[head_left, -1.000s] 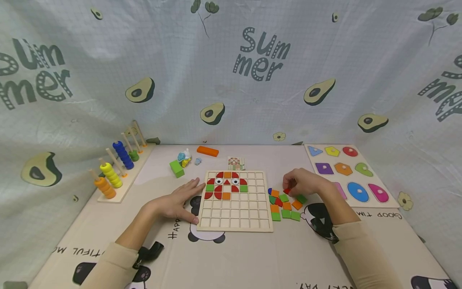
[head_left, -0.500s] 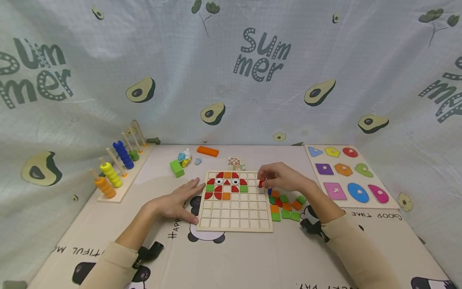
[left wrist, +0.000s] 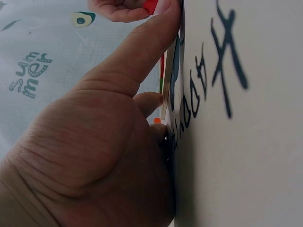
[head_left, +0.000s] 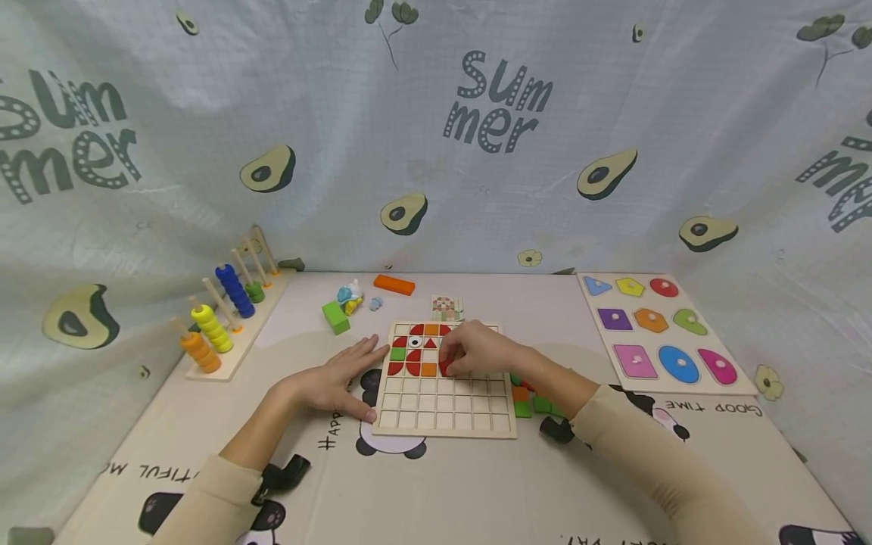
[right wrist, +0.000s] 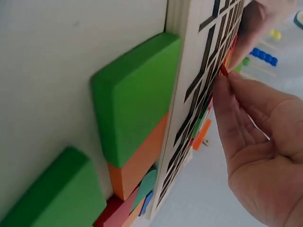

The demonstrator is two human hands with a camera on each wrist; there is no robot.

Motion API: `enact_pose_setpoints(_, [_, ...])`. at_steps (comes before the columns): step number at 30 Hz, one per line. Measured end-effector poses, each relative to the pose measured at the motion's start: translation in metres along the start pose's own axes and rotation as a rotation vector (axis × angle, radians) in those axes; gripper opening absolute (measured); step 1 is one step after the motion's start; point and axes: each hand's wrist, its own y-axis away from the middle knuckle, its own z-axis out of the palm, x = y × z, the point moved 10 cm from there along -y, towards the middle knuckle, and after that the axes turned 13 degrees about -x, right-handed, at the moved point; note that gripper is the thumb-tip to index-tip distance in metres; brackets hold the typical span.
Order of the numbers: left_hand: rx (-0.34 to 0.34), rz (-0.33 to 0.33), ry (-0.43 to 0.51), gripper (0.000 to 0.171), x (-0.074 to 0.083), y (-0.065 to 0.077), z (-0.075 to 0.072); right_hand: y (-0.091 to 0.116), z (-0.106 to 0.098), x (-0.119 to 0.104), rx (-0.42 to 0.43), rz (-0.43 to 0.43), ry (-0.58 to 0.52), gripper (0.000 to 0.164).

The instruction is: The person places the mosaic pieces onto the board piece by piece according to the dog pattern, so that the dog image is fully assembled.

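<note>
My right hand (head_left: 482, 350) pinches a red tile (right wrist: 224, 70) between thumb and fingertips. It is low over the wooden grid board (head_left: 436, 403), right of an orange tile (head_left: 428, 369) in the third row. Red, orange, green and eye-printed tiles fill part of the upper left cells; the right hand hides some of them. With fingers spread and straight, my left hand (head_left: 335, 380) rests on the tablecloth, its fingertips and thumb along the board's left edge. The left wrist view shows the red tile (left wrist: 150, 6) past the left thumb.
Loose green tiles (right wrist: 135, 97) and others lie along the board's right side. A small pattern card (head_left: 447, 308) is behind the board. A bead stacker (head_left: 235, 356) stands at left, a shape puzzle (head_left: 643, 363) at right. Green (head_left: 335, 317) and orange blocks (head_left: 393, 284) sit at the back.
My right hand has picked the red tile from the loose pile and carried it left across the board to the third row. The left hand has stayed in place.
</note>
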Motion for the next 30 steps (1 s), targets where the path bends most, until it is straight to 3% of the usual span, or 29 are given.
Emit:
enact_pose_setpoints(8, [-0.006,-0.005,-0.001,0.114,-0.001,-0.001,0.001,-0.003,0.007,-0.007,-0.009,0.063,0.288,0.009])
enact_pose_setpoints(13, [-0.01,0.002,-0.01,0.114,0.0,-0.001,0.001,-0.003,0.01,-0.005,0.013,0.093,0.372,0.008])
enact_pose_setpoints(18, [-0.012,0.015,-0.013,0.114,0.002,-0.001,0.0,0.001,0.013,-0.002,0.019,0.111,0.398,0.011])
enact_pose_setpoints(23, [-0.009,0.012,-0.011,0.114,0.002,-0.001,0.0,0.002,0.012,-0.005,0.034,0.076,0.399,0.012])
enact_pose_setpoints(30, [-0.007,0.012,-0.011,0.112,0.001,-0.001,0.002,0.024,-0.007,-0.001,0.059,0.074,0.262,0.026])
